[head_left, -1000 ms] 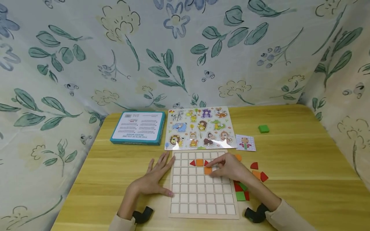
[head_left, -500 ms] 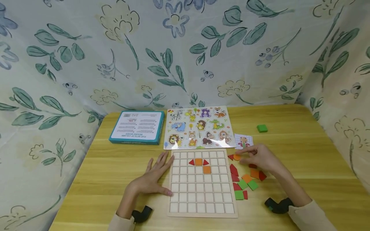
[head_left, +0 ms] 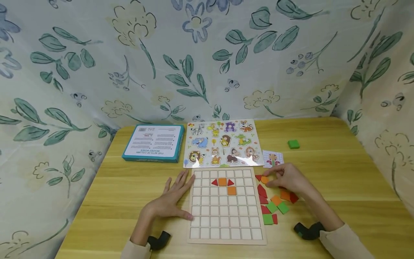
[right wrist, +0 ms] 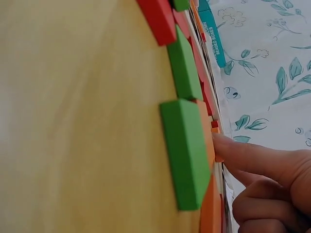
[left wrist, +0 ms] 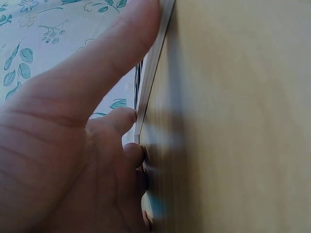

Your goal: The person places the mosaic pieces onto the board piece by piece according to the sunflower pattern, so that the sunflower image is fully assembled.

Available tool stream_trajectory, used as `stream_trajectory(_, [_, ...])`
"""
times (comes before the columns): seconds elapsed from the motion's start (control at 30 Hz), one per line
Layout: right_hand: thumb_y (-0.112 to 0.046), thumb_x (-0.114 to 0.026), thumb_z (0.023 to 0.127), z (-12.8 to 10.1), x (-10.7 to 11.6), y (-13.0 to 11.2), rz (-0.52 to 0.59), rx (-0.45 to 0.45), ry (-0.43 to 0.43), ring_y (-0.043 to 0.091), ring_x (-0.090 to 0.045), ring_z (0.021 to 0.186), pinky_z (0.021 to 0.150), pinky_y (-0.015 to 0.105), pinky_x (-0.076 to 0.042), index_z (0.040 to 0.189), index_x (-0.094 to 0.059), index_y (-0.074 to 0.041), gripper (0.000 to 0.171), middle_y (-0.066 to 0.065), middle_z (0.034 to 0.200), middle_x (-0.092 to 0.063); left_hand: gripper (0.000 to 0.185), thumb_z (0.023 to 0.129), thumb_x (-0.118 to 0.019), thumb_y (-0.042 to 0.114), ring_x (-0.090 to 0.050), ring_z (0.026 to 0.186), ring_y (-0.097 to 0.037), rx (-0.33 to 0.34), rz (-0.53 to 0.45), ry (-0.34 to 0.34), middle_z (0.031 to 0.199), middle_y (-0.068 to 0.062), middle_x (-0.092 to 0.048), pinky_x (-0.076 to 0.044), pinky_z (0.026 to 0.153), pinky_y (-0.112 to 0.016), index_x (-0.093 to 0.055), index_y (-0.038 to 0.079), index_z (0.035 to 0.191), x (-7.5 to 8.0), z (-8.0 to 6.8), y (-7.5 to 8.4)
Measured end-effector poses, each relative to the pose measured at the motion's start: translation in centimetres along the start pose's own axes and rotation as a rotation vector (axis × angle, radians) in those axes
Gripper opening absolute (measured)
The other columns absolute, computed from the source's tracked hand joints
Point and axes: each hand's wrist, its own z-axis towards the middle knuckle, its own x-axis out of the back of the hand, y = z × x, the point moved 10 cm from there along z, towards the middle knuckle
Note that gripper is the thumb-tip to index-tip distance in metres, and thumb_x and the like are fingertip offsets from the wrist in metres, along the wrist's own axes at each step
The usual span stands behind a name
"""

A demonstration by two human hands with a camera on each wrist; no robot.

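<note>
Head view: hands at wooden grid board (head_left: 226,230), loose tiles on its right.
Left hand (head_left: 169,201) flat, fingers spread, touching board's left edge. Right hand (head_left: 289,178) pinches orange round tile (head_left: 265,179) just right of board's far corner, beside red, green, orange tiles (head_left: 273,208).

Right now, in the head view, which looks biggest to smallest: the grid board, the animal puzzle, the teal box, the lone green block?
1. Grid board.
2. Animal puzzle, though it lies farther away.
3. Teal box.
4. Green block, plainly smallest.
</note>
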Motion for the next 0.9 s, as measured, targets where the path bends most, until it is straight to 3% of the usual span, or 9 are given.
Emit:
stream_trajectory(0.23, [-0.021, -0.085, 0.085, -0.4, 0.1, -0.9, -0.034, 0.053, 0.013, 0.012, -0.036, 0.055, 0.049, 0.022, -0.028, 0.112, -0.077, -0.006, 0.032, -0.004, 0.062, -0.037, 0.129, 0.076, -0.087, 0.056, 0.019, 0.161, -0.037, -0.015, -0.021, 0.016, 0.174, -0.013, 0.017, 0.019, 0.122, -0.068, -0.004, 0.019, 0.168, 0.0, -0.1, -0.2])
stream_trajectory(0.4, [-0.024, -0.087, 0.084, -0.8, -0.7, -3.1, -0.057, 0.135, 0.019, 0.013, -0.036, 0.060, 0.052, 0.024, -0.027, 0.110, -0.080, -0.008, 0.031, -0.003, 0.063, -0.035, 0.129, 0.075, -0.086, 0.058, 0.020, 0.160, -0.037, -0.030, -0.042, 0.021, 0.174, -0.012, 0.018, 0.021, 0.122, -0.067, -0.005, 0.021, 0.168, -0.2, -0.3, -0.2])
stream_trajectory(0.5, [-0.022, -0.087, 0.084, -0.8, -2.7, -4.9, -0.010, 0.172, -0.023, 0.013, -0.033, 0.061, 0.053, 0.024, -0.024, 0.107, -0.081, -0.010, 0.027, -0.003, 0.063, -0.031, 0.129, 0.075, -0.087, 0.056, 0.020, 0.160, -0.040, -0.050, -0.060, 0.030, 0.174, -0.016, 0.017, 0.021, 0.121, -0.069, -0.006, 0.018, 0.168, 0.0, -0.4, 0.2])
stream_trajectory(0.7, [-0.016, -0.089, 0.081, -0.3, -7.6, -8.0, 0.073, 0.193, -0.097, 0.014, -0.029, 0.057, 0.053, 0.023, -0.024, 0.100, -0.082, -0.013, 0.021, -0.003, 0.060, -0.031, 0.128, 0.076, -0.087, 0.053, 0.018, 0.160, -0.040, -0.012, -0.034, 0.002, 0.173, -0.015, 0.018, 0.019, 0.122, -0.069, -0.005, 0.017, 0.168, 0.1, -0.4, 0.2])
stream_trajectory(0.9, [-0.010, -0.091, 0.077, 0.1, -9.9, -9.5, 0.088, 0.231, -0.111, 0.013, -0.032, 0.058, 0.054, 0.022, -0.025, 0.094, -0.082, -0.009, 0.019, -0.002, 0.059, -0.038, 0.129, 0.077, -0.088, 0.051, 0.019, 0.160, -0.040, -0.015, -0.022, 0.002, 0.173, -0.016, 0.018, 0.018, 0.122, -0.070, -0.003, 0.016, 0.168, 0.1, -0.3, 0.3])
